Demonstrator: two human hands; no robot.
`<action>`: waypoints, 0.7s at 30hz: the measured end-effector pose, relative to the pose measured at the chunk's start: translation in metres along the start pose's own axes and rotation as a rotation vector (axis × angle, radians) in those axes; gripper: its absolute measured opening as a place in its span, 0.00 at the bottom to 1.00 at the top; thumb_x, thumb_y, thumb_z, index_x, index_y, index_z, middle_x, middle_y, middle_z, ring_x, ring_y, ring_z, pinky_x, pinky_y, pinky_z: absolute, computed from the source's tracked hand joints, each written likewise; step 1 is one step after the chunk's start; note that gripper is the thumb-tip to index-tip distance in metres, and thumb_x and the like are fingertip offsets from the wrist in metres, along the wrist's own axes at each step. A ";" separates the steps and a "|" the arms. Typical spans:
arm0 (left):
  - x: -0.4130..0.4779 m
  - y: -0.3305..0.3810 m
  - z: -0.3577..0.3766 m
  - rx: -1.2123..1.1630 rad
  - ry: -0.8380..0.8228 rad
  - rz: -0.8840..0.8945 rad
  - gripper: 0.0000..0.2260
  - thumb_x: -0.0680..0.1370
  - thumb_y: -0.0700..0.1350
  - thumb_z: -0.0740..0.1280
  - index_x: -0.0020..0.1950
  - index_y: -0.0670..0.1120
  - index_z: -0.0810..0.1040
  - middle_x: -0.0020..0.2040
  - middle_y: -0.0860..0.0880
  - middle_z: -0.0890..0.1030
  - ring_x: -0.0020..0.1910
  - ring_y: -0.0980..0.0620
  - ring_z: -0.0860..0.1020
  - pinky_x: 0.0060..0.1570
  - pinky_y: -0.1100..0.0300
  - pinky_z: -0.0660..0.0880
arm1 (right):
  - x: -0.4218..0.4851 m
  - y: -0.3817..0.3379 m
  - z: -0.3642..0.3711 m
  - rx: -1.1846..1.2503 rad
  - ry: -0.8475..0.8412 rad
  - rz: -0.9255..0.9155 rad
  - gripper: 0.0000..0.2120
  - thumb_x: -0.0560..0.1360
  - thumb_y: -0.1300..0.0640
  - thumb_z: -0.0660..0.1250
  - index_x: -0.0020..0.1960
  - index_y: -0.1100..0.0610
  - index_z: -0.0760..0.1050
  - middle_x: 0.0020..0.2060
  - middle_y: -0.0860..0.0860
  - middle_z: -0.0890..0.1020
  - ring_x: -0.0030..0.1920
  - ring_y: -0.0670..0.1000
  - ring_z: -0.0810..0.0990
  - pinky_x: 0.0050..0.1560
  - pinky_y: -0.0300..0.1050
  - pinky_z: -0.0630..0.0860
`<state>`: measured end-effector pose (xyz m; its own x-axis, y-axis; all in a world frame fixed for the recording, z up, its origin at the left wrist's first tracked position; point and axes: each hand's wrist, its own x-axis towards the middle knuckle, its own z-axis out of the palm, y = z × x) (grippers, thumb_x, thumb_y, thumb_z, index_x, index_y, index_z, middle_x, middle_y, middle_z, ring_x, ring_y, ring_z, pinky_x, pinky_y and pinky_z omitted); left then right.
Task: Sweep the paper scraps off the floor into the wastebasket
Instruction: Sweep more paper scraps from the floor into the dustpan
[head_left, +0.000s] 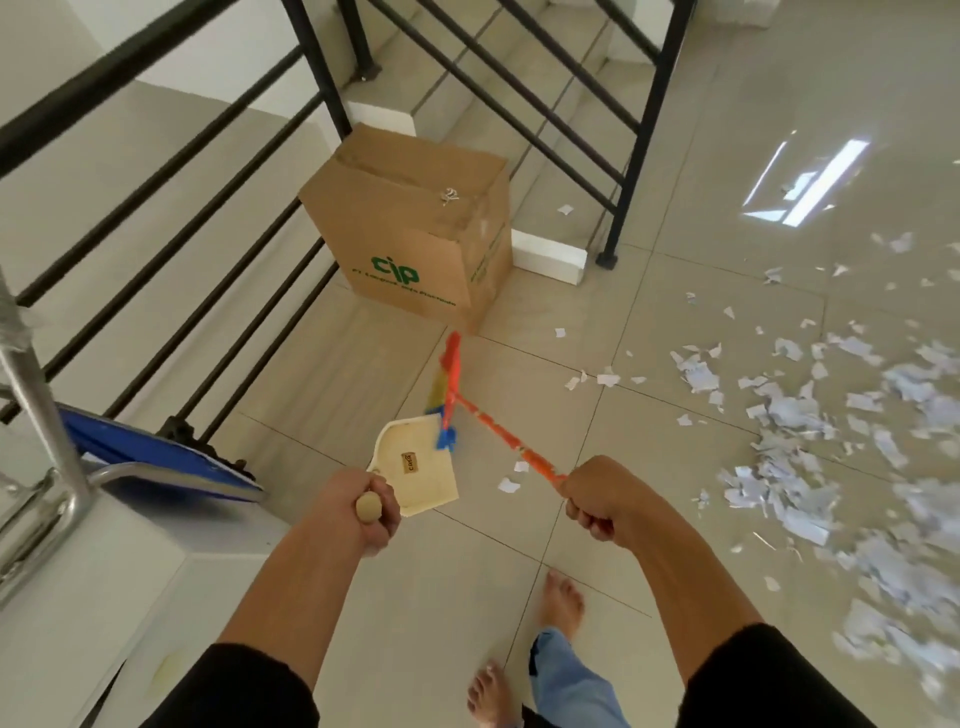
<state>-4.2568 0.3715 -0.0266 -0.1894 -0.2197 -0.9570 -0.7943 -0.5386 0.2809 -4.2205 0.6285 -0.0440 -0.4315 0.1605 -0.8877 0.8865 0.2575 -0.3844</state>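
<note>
The box (410, 234) stands ahead of both hands, the railing (171, 208) to its left; paper scraps (810, 431) lie right of the right hand (597, 499).

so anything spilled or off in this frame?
Yes. Torn paper scraps litter the tiled floor on the right, thickest by the frame edge, with a few strays near the cardboard box. The dustpan looks empty; the broom sits by it, away from the pile.
</note>
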 end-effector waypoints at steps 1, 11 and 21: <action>-0.004 -0.004 -0.005 0.012 0.012 0.001 0.08 0.78 0.32 0.59 0.40 0.40 0.70 0.24 0.48 0.70 0.13 0.56 0.65 0.15 0.69 0.66 | -0.003 0.009 0.004 -0.025 0.004 0.018 0.10 0.81 0.58 0.62 0.49 0.64 0.78 0.30 0.53 0.75 0.26 0.46 0.67 0.26 0.37 0.63; -0.024 -0.042 -0.028 0.012 0.035 0.025 0.08 0.77 0.32 0.57 0.40 0.40 0.71 0.32 0.46 0.71 0.12 0.55 0.65 0.16 0.70 0.66 | -0.051 0.104 0.021 -0.451 0.354 -0.039 0.07 0.77 0.65 0.59 0.53 0.63 0.72 0.34 0.51 0.76 0.30 0.50 0.76 0.35 0.44 0.78; -0.030 -0.034 0.004 0.030 -0.011 0.013 0.08 0.75 0.30 0.57 0.41 0.40 0.72 0.31 0.47 0.71 0.13 0.55 0.65 0.16 0.71 0.66 | -0.063 0.086 -0.046 -0.109 0.208 -0.051 0.08 0.78 0.65 0.60 0.49 0.67 0.77 0.33 0.58 0.73 0.27 0.51 0.67 0.25 0.38 0.63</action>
<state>-4.2263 0.3996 -0.0082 -0.2059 -0.2178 -0.9540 -0.8089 -0.5108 0.2912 -4.1246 0.6844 -0.0094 -0.5104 0.3346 -0.7922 0.8444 0.3695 -0.3879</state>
